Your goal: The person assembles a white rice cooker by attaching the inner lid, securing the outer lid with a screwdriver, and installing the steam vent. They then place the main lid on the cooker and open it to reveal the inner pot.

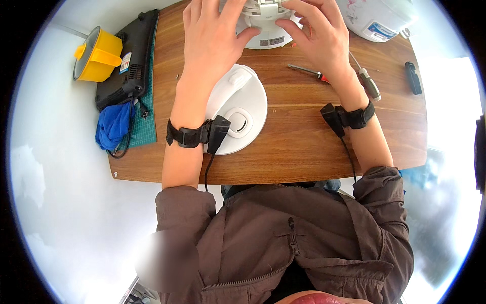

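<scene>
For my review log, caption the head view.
Left hand and right hand at a white appliance; a white cover and a screwdriver lie on the wooden table.

A brown wood-grain table (304, 152) carries everything here. At its left edge lies a green mat (147, 129). The white lid (259, 104) lies flat, left of the middle, its handle part upward. At the far side stands the white appliance (263, 26), and just right of it the flowered casing (377, 14). Nearer, a red-handled screwdriver (304, 69) and a grey-handled screwdriver (371, 86) lie apart, with a small black piece (413, 78) near the right edge.
</scene>
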A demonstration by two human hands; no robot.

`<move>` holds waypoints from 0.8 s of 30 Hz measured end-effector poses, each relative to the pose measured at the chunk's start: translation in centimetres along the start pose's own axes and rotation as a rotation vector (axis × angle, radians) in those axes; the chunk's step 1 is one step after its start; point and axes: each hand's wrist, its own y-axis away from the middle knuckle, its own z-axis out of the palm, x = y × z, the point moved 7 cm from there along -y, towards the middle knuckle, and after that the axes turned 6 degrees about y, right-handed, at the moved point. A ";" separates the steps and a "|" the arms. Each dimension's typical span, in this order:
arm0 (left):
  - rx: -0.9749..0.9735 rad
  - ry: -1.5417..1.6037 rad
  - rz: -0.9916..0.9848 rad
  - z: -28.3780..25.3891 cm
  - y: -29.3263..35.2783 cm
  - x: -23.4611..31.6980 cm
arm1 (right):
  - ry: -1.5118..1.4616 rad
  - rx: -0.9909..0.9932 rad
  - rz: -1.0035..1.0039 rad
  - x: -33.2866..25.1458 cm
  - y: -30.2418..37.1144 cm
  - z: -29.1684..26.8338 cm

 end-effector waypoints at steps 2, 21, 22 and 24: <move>0.003 0.002 0.001 0.0 0.0 0.0 | -0.005 0.013 -0.007 -0.4 -0.5 -0.3; 0.021 -0.002 0.022 -0.2 0.0 -0.1 | 0.114 -0.232 0.100 -1.8 -4.0 -1.0; 0.013 -0.010 0.013 -0.1 0.0 -0.2 | 0.120 -0.236 0.103 -1.8 -4.0 -0.9; 0.018 -0.007 0.015 -0.1 0.1 -0.2 | 0.116 -0.211 0.103 -1.9 -4.0 -0.9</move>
